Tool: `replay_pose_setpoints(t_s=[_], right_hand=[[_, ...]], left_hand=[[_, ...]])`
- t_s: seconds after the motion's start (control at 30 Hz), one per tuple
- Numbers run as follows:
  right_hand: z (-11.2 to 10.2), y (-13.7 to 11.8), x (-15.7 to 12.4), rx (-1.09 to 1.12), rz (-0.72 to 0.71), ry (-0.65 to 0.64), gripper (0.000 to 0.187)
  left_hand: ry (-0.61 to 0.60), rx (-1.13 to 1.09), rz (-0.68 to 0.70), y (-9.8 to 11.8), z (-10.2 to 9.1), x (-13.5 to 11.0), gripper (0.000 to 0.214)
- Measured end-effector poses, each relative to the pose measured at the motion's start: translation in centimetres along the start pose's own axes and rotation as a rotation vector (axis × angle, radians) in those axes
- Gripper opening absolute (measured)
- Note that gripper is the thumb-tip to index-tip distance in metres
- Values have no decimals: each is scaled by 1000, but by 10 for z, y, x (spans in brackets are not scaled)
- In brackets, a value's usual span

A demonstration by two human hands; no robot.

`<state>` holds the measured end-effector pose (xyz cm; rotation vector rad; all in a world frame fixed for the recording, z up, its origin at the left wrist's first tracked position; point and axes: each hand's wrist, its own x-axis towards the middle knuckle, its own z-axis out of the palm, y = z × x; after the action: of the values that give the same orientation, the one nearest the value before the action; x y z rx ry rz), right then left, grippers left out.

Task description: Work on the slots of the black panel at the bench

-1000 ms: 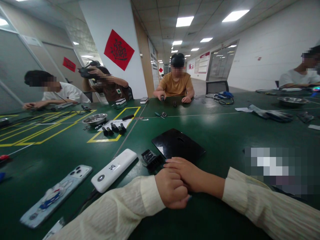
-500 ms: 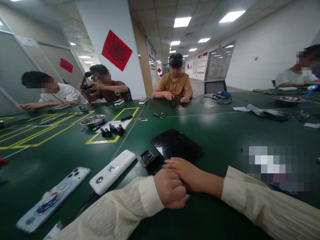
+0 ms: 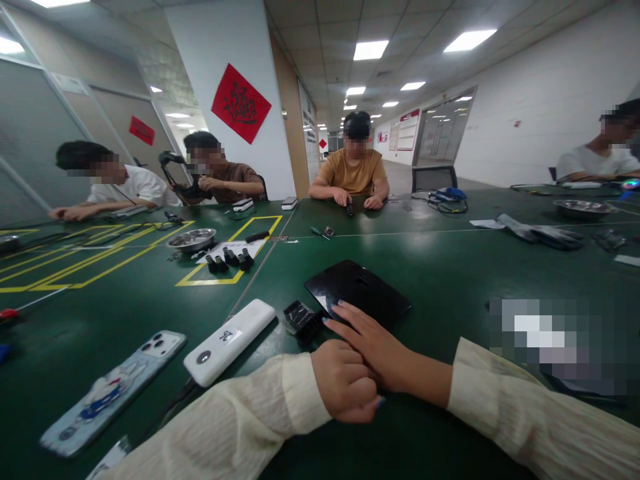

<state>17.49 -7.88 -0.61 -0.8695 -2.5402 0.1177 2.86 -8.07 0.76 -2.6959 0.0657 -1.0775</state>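
Note:
My left hand [image 3: 345, 383] is curled into a fist near the table's front edge, its knuckles up and nothing showing in it. It rests against my right hand [image 3: 380, 350], partly covering its edge. The right fingers are stretched out and spread, pointing left and away, holding nothing. Just beyond them lies a glossy black curved panel [image 3: 367, 288] with a small slot; the fingertips reach its near edge, but I cannot tell whether they touch it. To the left of the fingertips sits a small black plastic part [image 3: 301, 320], partly covered in clear film.
A white power bank [image 3: 233, 343] with a cable and a phone in a cartoon case [image 3: 115, 393] lie at left. Farther off are a metal bowl [image 3: 193, 239], several black fittings [image 3: 231, 259] and grey gloves [image 3: 543, 233]. Several people sit around the green table [image 3: 450, 280].
My right fingers have lifted and spread apart, reaching slightly forward. My left hand stays curled beside them. The view has shifted a little.

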Motion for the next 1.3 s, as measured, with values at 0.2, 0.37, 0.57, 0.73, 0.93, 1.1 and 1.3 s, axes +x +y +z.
replay_pose_setpoints(t_s=[0.2, 0.37, 0.57, 0.73, 0.93, 1.1, 1.3], right_hand=[[-1, -7, 10, -104, 38, 11, 60], [9, -3, 34, -148, -29, 20, 44], [18, -4, 63, -206, -48, -40, 40], [27, 1, 78, -227, -68, -104, 37], [26, 0, 80, -225, -179, -92, 31], [19, -4, 80, -82, -189, 0, 27], [-9, -1, 80, 437, 80, 356, 22]], left_hand=[[-10, 35, 66, 3, 1, -3, 28], [54, 30, 68, 3, -1, 0, 29], [28, 48, 55, 3, -3, 0, 30], [1, 66, 16, 3, -2, -2, 31], [22, 51, 8, 3, -1, -1, 31], [20, 48, 16, 4, -3, 0, 31], [17, 56, -23, 2, -3, -1, 31]])
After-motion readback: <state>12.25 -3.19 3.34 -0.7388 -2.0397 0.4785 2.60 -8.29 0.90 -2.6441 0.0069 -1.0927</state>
